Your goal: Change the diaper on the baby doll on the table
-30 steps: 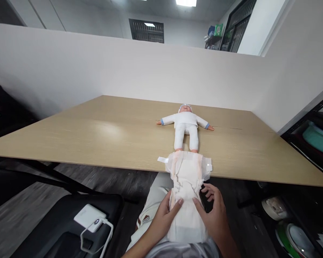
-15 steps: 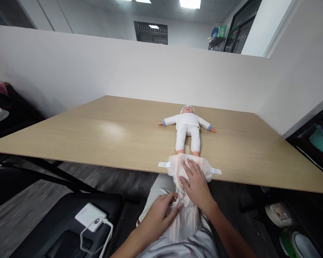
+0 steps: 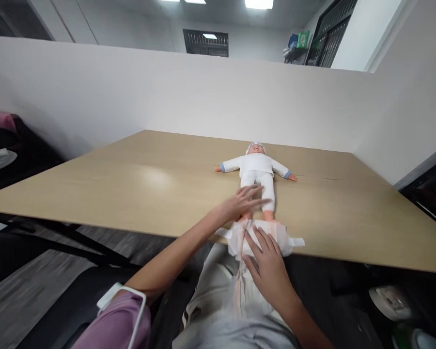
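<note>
A baby doll (image 3: pixel 256 164) in white clothes with blue cuffs and a patterned cap lies on its back, arms spread. At the table's front edge, below its feet, an unfolded white diaper (image 3: pixel 284 238) spreads its side tabs and hangs down toward the lap. My right hand (image 3: pixel 268 265) lies flat on the diaper with its fingers apart. Stretched out above the doll's legs is my left hand (image 3: pixel 241 202), fingers spread and slightly blurred, holding nothing. It hides part of the doll's lower leg; whether it touches the leg I cannot tell.
The wooden table (image 3: pixel 160 203) ends at a white partition (image 3: pixel 189 97). A black chair (image 3: pixel 58 310) stands at lower left, with a white device and cable (image 3: pixel 111 295) partly behind my left arm. Dark shelving with containers (image 3: pixel 390 303) is at lower right.
My left hand has left the lower part of the diaper and reached forward over the doll's legs. The right hand stays on the diaper. The view has shifted slightly.
</note>
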A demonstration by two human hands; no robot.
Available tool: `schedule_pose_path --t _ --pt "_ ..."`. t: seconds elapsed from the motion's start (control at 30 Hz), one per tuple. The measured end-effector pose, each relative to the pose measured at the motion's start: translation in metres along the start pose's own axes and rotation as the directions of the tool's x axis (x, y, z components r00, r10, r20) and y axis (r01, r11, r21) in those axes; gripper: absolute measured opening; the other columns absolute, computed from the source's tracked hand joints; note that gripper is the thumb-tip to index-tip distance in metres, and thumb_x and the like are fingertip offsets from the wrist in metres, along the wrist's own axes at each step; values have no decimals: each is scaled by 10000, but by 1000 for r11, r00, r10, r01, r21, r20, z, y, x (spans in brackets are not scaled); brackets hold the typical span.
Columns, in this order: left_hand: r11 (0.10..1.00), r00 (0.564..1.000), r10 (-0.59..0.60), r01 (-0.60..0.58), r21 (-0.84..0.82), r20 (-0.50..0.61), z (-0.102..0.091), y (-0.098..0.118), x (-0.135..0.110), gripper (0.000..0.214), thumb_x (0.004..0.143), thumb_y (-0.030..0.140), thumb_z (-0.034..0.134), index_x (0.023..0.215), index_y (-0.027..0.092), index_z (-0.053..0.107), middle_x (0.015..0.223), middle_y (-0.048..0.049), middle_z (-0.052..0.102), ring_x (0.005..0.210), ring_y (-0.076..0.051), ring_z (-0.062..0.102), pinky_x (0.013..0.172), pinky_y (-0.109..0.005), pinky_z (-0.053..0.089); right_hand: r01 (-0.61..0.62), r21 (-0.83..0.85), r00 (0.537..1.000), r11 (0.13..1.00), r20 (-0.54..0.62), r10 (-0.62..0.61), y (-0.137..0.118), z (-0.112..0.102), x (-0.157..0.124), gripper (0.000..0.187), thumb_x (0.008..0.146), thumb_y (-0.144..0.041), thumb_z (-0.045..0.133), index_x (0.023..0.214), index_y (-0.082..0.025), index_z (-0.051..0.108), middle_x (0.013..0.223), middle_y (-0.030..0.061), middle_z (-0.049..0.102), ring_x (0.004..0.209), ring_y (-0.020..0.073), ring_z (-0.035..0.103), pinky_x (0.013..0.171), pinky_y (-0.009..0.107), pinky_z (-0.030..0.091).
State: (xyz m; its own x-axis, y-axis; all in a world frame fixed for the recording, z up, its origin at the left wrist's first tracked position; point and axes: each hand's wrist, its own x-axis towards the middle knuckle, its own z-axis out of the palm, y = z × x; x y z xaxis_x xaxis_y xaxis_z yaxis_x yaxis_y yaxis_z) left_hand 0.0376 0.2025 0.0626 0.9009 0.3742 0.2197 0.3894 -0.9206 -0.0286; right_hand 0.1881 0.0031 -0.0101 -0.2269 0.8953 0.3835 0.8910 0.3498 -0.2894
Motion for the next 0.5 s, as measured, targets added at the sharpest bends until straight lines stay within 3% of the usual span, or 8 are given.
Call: schedule_pose_path --t 0.1,0.23,0.37,0.5 --pt "976 975 206 -211 49 80 4 -3 18 999 717 3 772 1600 385 501 1815 -32 297 1665 -355 304 1327 -506 329 15 -26 1000 1000 -25 -16 2 5 -5 634 1095 -340 544 1707 -322 379 1762 48 401 1601 323 426 1256 570 451" --pt "931 930 364 -365 2 40 8 -3 27 402 999 204 631 1394 259 681 1706 -60 497 1575 -317 448 1301 -498 359 111 -71 991 991 -63 -115 11 9 -12 686 1077 -349 542 1729 -279 339 1730 78 449 1538 355 517 1163 554 528" --pt "921 934 355 -358 -152 -48 -1 -6 37 312 1006 300 647 1304 236 715 1535 -96 663 1413 -374 565 1145 -542 475 195 -100 977 976 -68 -203 24 8 -8 719 1058 -384 549 1732 -246 338 1685 121 506 1463 364 600 1072 532 579" --pt "814 936 278 -348 -465 -213 -36 -15 57 325 1014 272 632 1328 237 705 1434 -94 733 1284 -306 669 1140 -476 486 143 -21 988 989 67 -142 35 -2 14 839 1022 -488 625 1750 -261 278 1763 116 367 1555 391 491 1152 571 543"
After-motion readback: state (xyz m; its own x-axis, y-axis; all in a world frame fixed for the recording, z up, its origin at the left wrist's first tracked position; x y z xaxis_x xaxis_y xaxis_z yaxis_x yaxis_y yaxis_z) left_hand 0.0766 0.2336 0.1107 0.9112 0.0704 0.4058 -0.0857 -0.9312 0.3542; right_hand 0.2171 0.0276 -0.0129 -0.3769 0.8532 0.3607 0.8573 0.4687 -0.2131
